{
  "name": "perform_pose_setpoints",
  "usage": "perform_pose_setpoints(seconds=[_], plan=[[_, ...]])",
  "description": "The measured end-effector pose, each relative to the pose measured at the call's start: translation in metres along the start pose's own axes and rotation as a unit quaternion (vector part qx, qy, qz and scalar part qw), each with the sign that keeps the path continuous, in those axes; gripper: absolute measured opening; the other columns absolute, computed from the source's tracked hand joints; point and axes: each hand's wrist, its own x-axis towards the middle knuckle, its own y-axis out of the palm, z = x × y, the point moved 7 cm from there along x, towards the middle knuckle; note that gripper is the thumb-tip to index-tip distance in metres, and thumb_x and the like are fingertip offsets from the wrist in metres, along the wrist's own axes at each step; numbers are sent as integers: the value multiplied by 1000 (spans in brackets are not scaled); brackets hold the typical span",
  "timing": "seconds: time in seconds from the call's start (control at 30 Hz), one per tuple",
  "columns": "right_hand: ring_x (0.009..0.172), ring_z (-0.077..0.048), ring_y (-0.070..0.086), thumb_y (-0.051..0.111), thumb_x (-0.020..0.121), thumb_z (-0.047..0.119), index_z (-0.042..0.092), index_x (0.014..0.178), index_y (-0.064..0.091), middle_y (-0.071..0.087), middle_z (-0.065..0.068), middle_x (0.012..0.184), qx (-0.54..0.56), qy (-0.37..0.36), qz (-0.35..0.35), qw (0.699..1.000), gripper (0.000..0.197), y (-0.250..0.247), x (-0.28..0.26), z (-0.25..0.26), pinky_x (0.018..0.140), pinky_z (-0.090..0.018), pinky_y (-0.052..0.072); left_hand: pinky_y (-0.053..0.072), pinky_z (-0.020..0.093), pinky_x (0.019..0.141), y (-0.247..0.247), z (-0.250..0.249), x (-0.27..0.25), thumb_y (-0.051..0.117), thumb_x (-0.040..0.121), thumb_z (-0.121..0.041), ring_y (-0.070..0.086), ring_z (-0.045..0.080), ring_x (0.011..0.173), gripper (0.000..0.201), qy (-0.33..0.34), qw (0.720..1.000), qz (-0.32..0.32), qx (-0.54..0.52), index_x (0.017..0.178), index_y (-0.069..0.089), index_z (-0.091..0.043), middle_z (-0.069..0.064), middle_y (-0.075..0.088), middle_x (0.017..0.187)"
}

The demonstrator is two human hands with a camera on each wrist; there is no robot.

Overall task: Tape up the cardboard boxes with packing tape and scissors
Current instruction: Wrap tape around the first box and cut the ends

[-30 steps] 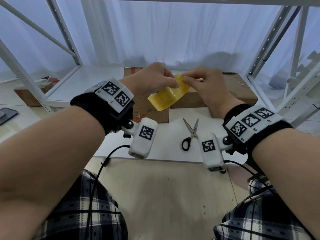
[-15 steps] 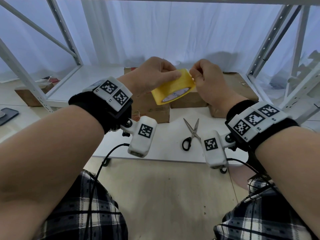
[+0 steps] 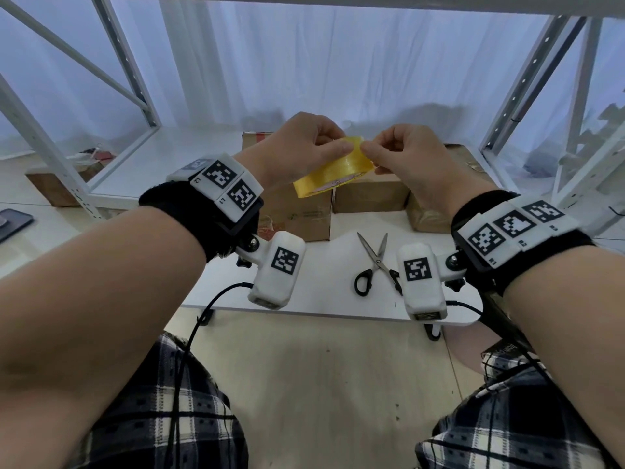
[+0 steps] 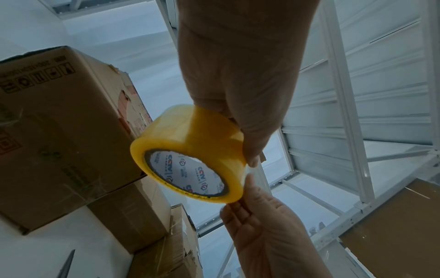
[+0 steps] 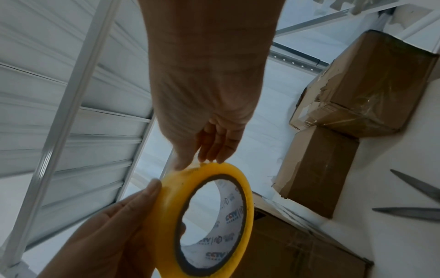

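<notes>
Left hand (image 3: pixel 297 147) grips yellow tape roll (image 3: pixel 333 170), held in air above cardboard boxes (image 3: pixel 368 194). Right hand (image 3: pixel 402 154) fingers (image 5: pixel 212 148) pinch at roll's top rim, apparently picking free end. Scissors (image 3: pixel 375 262) lie blades apart on desk (image 3: pixel 324 299), untouched. Risks: film splits or tears narrow if peeled from one corner; freed end re-sticks to roll if released; adhesive clings to fingers.

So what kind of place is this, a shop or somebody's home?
Most likely a small storeroom or packing corner, not a shop: white metal shelving, taped-up cardboard boxes on a low white table, and scissors lying ready.
</notes>
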Motion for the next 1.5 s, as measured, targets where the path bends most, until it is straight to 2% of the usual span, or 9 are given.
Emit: perform_pose_setpoints(seconds=[0.17,0.37,0.53,0.63,0.77,0.97,1.13,1.3,1.5], plan=[[67,-15,59,66,90,15,18,71,58,61,-2,69,-31,1,-83,996,21,-9,6,-6,70,-32,54,47,20,69,3,6,-4,57,95,-26,58,7,91,25,-51,993,31,-97,119,59,-20,-6,61,105],[64,-14,60,63,92,12,19,74,55,61,-2,70,-39,15,-70,997,21,-5,5,-9,72,-34,56,53,39,85,-8,2,-7,59,94,-27,64,26,99,25,-21,994,46,-98,118,59,-19,14,67,108],[58,-8,55,62,92,11,17,76,55,58,-2,72,-44,8,-76,996,18,-10,2,4,64,-23,53,41,23,69,-7,14,-6,58,94,-31,47,11,71,32,-3,998,38,55,123,56,-17,-3,47,78],[62,-11,56,62,92,13,18,78,56,59,-2,73,-56,3,-61,997,16,-9,2,7,69,-26,54,37,13,60,-10,21,-8,60,92,-34,42,5,65,40,-9,996,27,82,128,51,-21,-7,43,77],[84,-27,65,62,92,18,20,80,56,61,-5,80,-75,27,-51,995,14,-7,1,0,87,-40,55,43,18,65,-6,22,-16,62,89,-41,50,10,76,44,-27,997,46,58,129,47,-32,-1,51,90],[62,-15,59,60,94,17,18,79,53,60,-2,69,-119,52,-2,991,16,14,-6,-19,67,-30,52,53,34,81,14,47,-36,65,89,-26,59,20,97,42,-134,979,134,-72,123,43,-35,-1,58,112],[73,-19,60,58,94,13,10,85,56,59,-3,77,-188,65,62,978,10,46,-18,-39,82,-40,54,51,28,85,52,66,-51,66,89,-18,54,16,108,44,-139,973,171,-70,125,44,-28,-6,51,117],[74,-15,59,58,94,14,8,92,58,63,-9,89,-212,54,38,975,7,49,-13,-40,73,-30,50,52,34,86,64,62,-53,62,91,-13,53,16,100,33,-70,983,148,-83,97,35,-30,9,53,121],[71,-10,51,60,92,12,12,85,56,59,-3,83,-236,3,22,971,8,45,-8,-33,59,-13,35,51,28,69,62,65,-52,58,94,-12,53,14,78,19,-66,983,132,-111,101,44,-23,1,53,105]])
